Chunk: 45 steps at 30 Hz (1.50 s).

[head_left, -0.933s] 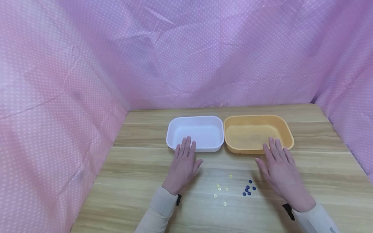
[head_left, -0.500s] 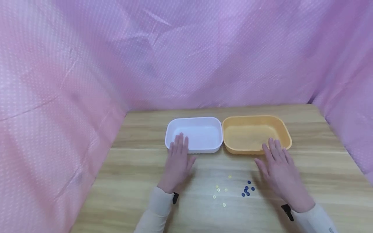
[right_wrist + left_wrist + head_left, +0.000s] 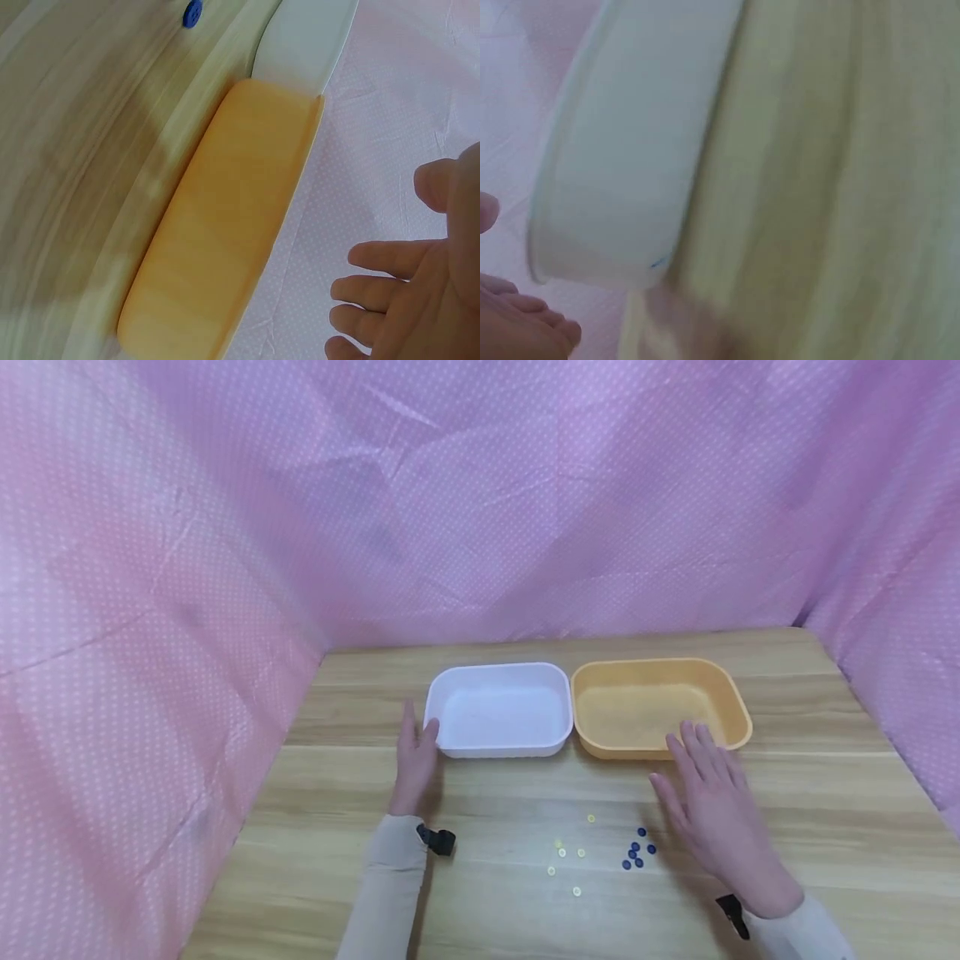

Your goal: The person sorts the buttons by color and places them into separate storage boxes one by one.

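A white plastic basin (image 3: 502,752) and a yellow-orange basin (image 3: 630,753) stand side by side on the table. My left hand (image 3: 415,768) is at the white basin's left front corner, turned on edge with thumb and fingers apart. In the left wrist view a gap shows between the fingertips (image 3: 568,331) and the basin wall (image 3: 630,165). Palm down, my right hand (image 3: 720,822) hovers over the yellow basin's front rim with straight fingers, holding nothing. Between the hands lie several pale yellow buttons (image 3: 562,852) and, to their right, several dark blue buttons (image 3: 632,854).
The wooden table (image 3: 315,843) ends at a pink dotted cloth (image 3: 480,510) hung behind it and at both sides. A black strap with a small device (image 3: 437,840) is on the left wrist; another black strap (image 3: 733,916) is on the right.
My left hand has moved left from over the white basin's front rim to its left end and turned on edge. The right hand stays almost in place. Basins and buttons lie as before.
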Motion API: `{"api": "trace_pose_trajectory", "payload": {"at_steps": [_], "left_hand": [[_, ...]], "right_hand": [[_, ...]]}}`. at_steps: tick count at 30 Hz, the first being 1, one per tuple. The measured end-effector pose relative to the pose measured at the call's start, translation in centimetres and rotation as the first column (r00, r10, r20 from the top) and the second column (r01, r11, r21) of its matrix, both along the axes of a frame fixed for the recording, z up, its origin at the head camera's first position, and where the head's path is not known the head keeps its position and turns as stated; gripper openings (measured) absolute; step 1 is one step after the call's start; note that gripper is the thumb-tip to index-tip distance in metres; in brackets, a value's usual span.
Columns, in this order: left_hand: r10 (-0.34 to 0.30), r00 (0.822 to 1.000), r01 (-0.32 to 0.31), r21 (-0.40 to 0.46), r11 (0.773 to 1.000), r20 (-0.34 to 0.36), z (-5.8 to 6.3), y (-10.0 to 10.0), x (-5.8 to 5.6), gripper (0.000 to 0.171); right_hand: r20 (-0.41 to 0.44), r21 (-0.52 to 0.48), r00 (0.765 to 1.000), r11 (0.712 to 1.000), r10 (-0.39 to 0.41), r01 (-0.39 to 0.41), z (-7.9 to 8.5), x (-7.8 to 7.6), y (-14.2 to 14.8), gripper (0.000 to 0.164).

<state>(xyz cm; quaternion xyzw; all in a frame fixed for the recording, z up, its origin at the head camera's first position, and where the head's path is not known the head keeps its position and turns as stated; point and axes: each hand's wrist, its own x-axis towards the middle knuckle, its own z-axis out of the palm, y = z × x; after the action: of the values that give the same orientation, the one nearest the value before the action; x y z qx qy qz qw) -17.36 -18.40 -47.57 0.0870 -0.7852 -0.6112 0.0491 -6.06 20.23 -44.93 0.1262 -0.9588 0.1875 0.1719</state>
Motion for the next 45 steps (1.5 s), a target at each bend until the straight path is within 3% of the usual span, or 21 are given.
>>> {"api": "trace_pose_trajectory", "payload": {"at_steps": [5, 10, 13, 17, 23, 30, 37, 45], "left_hand": [[-0.023, 0.998, 0.029, 0.092, 0.995, -0.055, -0.9, 1.0, -1.2, 0.061], [0.031, 0.998, -0.025, 0.091, 0.996, -0.061, -1.4, 1.0, -1.7, 0.057], [0.036, 0.998, -0.029, 0.118, 0.993, -0.058, -1.7, 0.7, -1.9, 0.059], [-0.003, 0.998, 0.011, 0.141, 0.99, -0.062, -2.2, 0.3, -2.1, 0.07], [-0.046, 0.993, 0.055, 0.078, 0.995, -0.108, -2.7, 0.0, -2.6, 0.078], [-0.095, 0.992, 0.1, 0.063, 0.993, -0.078, -2.5, 0.1, -2.9, 0.078], [-0.116, 0.993, 0.118, 0.08, 0.99, -0.029, -2.1, 0.0, -2.5, 0.073], [-0.076, 0.997, 0.076, 0.077, 0.994, -0.009, -3.0, -0.4, -2.0, 0.066]], "right_hand": [[-0.006, -0.031, 1.0, 0.999, 0.01, -0.01, 0.0, 0.0, -0.5, 0.059], [-0.004, -0.046, 1.0, 0.999, 0.028, -0.028, -0.3, 0.4, -1.4, 0.058], [-0.001, -0.052, 0.999, 0.998, 0.041, -0.041, -0.4, 0.5, -2.0, 0.057], [0.003, -0.049, 0.998, 0.997, 0.066, -0.066, -0.3, 0.4, -2.8, 0.058], [-0.04, -0.056, 0.99, 0.989, 0.138, -0.14, -0.4, 0.3, -4.3, 0.059], [-0.081, -0.033, 0.973, 0.975, 0.217, -0.221, -1.2, 0.4, -6.3, 0.057], [0.02, 0.028, 0.955, 0.955, 0.294, -0.295, -2.2, 1.0, -8.2, 0.049], [0.129, 0.09, 0.915, 0.914, 0.382, -0.395, -2.5, 1.2, -9.4, 0.026]]}}
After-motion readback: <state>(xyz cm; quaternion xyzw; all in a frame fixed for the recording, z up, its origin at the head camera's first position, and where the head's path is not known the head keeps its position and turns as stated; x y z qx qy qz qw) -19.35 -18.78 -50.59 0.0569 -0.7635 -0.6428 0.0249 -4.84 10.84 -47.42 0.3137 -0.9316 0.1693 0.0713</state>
